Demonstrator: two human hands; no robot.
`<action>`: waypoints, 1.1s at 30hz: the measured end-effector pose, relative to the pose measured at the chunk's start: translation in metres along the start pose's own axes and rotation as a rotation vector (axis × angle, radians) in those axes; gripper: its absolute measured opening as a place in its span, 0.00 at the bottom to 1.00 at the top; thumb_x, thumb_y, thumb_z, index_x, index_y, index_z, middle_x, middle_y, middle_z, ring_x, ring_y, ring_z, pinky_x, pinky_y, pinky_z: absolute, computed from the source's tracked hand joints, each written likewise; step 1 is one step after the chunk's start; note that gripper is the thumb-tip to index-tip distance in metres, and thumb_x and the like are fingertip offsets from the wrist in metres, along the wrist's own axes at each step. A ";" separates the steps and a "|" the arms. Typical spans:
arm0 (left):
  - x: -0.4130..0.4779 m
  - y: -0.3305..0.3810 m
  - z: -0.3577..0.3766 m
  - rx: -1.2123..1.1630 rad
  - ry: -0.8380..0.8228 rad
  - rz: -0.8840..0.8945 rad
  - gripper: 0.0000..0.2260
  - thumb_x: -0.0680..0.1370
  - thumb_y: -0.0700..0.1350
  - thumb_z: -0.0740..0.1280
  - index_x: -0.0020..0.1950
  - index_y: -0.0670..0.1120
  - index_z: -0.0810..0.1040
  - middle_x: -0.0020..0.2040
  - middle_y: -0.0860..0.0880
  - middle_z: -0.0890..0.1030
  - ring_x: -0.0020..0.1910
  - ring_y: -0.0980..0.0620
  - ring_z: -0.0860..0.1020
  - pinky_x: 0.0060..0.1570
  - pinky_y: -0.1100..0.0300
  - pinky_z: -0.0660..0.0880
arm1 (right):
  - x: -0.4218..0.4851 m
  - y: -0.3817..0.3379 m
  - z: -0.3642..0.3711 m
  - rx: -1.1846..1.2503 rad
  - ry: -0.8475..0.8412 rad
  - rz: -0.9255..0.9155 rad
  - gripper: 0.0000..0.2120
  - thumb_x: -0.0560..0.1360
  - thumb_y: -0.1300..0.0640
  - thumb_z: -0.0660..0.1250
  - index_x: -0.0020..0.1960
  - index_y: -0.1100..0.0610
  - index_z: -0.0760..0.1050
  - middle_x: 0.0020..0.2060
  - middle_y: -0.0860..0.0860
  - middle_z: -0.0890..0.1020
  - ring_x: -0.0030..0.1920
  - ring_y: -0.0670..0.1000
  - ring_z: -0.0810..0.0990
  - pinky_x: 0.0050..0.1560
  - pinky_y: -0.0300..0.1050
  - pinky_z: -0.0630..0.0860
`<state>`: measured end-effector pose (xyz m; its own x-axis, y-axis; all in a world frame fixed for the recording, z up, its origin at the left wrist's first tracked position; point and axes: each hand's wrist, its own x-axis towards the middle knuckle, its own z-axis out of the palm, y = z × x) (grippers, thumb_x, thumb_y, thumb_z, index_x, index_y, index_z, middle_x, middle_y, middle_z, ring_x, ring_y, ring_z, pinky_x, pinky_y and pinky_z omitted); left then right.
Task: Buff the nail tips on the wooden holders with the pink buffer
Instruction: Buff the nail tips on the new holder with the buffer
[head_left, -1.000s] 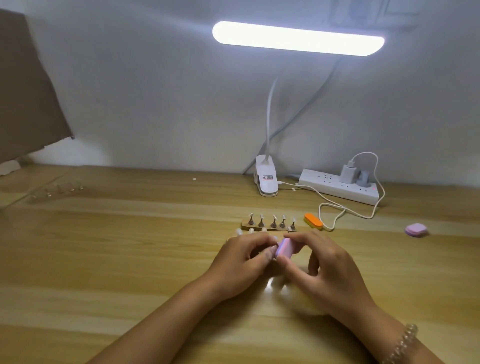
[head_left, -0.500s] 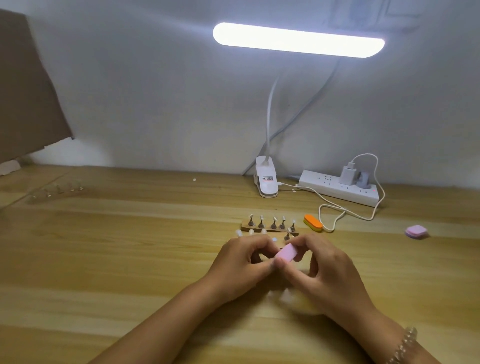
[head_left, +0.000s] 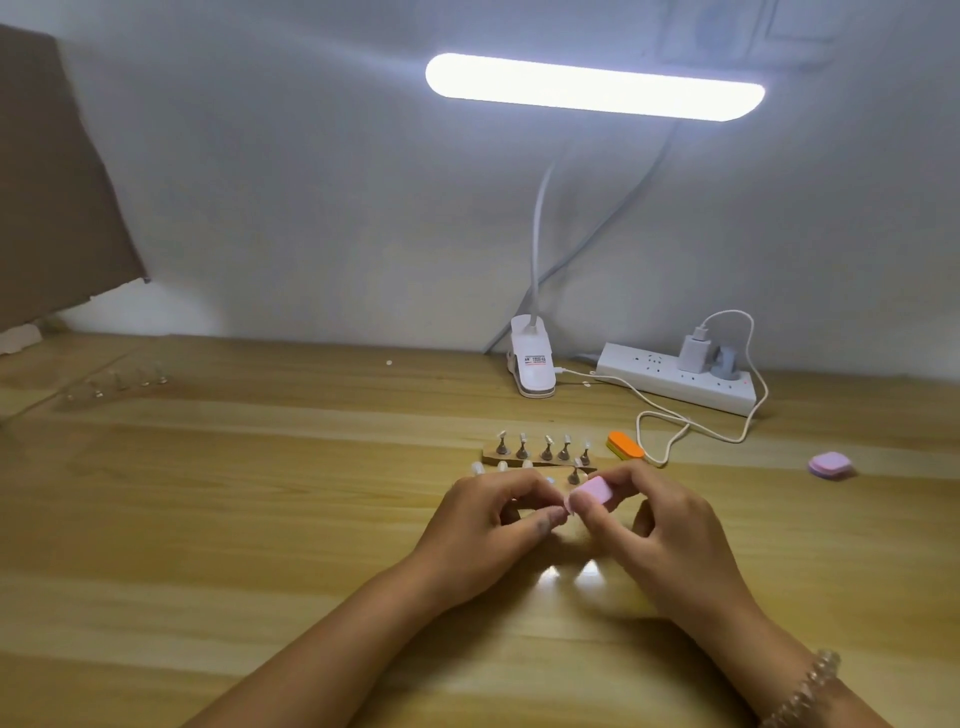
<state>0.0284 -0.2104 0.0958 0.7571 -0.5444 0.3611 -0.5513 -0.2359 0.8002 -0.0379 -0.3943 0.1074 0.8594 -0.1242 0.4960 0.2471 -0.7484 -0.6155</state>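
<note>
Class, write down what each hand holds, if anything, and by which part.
The right hand pinches the pink buffer by its edges, between thumb and fingertips. The left hand has curled fingers; what they hold cannot be told.

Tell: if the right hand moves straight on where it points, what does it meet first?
Probably the left hand: the right hand, pinching the pink buffer, points at its fingertips; depth is unclear.

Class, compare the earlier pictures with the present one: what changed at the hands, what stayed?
The pink buffer, pinched in the right hand, turned from edge-on to flat face up and shifted slightly right. The left hand stayed curled beside it. The wooden holders, orange buffer and lamp kept their places.
</note>
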 end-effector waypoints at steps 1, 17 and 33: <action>0.000 0.000 0.000 0.000 -0.004 0.001 0.04 0.78 0.43 0.70 0.51 0.49 0.85 0.43 0.54 0.84 0.41 0.44 0.79 0.39 0.54 0.73 | -0.001 -0.001 0.001 -0.015 -0.012 -0.022 0.11 0.72 0.39 0.69 0.45 0.46 0.77 0.40 0.41 0.80 0.34 0.45 0.75 0.34 0.41 0.69; 0.000 0.001 0.000 -0.043 -0.011 -0.001 0.06 0.82 0.43 0.66 0.50 0.54 0.81 0.42 0.56 0.83 0.34 0.65 0.76 0.37 0.65 0.72 | -0.004 -0.008 0.001 -0.054 -0.054 0.003 0.12 0.69 0.44 0.72 0.50 0.46 0.77 0.41 0.38 0.79 0.31 0.47 0.76 0.36 0.47 0.75; -0.003 0.006 0.004 0.122 0.079 0.091 0.03 0.81 0.44 0.67 0.52 0.49 0.79 0.45 0.56 0.85 0.42 0.61 0.81 0.41 0.61 0.76 | -0.006 -0.003 0.002 -0.005 -0.087 -0.032 0.08 0.80 0.48 0.56 0.44 0.47 0.70 0.36 0.44 0.78 0.39 0.48 0.78 0.42 0.55 0.75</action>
<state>0.0212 -0.2129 0.0975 0.7248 -0.5044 0.4694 -0.6535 -0.2874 0.7003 -0.0429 -0.3904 0.1053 0.8868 -0.0427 0.4601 0.2734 -0.7542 -0.5970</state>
